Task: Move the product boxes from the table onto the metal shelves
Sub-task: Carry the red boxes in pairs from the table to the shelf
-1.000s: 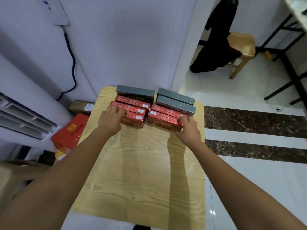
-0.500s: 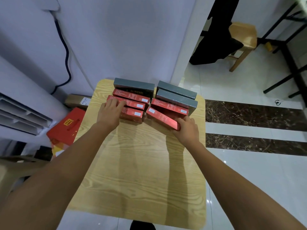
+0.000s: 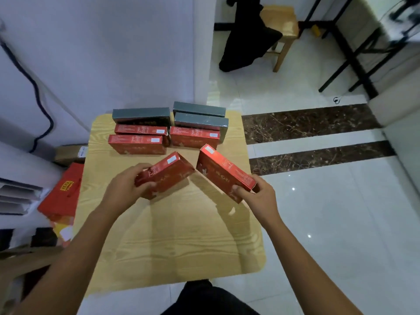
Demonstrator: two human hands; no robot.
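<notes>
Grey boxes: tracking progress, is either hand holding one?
No: the left hand grips the left red box, the right hand the right red box; grey boxes lie on the table.

Your left hand [image 3: 127, 189] covers one end of the left red box [image 3: 169, 175], your right hand [image 3: 259, 196] one end of the right red box [image 3: 223, 172]. Labels on the boxes [image 3: 136, 144] at the table's [image 3: 181, 235] far side are too small to read. Beyond the table, a blurred corner, perhaps a desk [image 3: 368, 17].

Both hands have lifted off the stack, each now gripping one red box clear of the table [image 3: 172, 235]. The left hand [image 3: 123, 189] holds the left red box [image 3: 168, 176]; the right hand [image 3: 261, 196] holds the right red box [image 3: 222, 171], both tilted.
</notes>
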